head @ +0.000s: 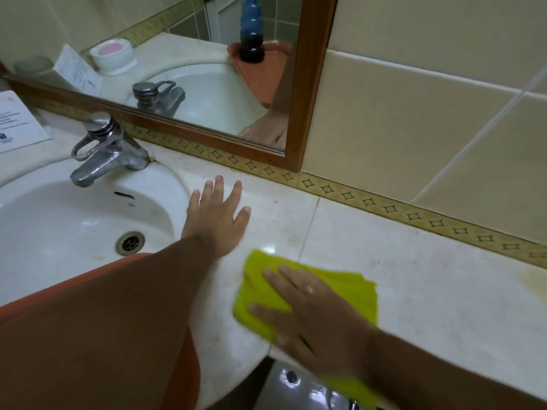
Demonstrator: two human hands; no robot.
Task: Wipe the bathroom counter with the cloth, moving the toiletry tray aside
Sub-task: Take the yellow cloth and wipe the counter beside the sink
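My right hand [313, 318] lies flat on a yellow-green cloth [266, 279] and presses it onto the pale marble counter [414, 285] near the front edge. My left hand [217, 214] rests palm down on the counter beside the sink rim, fingers spread, holding nothing. The orange toiletry tray [68, 284] sits over the front of the sink under my left forearm, which hides most of it. The mirror shows the tray's reflection [266, 81] with a dark blue bottle standing on it.
A white sink [59, 226] with a chrome faucet [103, 149] fills the left. A wood-framed mirror [307, 84] and tiled wall back the counter. A printed card [17, 122] leans at the far left. A yellowish stain [535, 279] marks the counter's right end.
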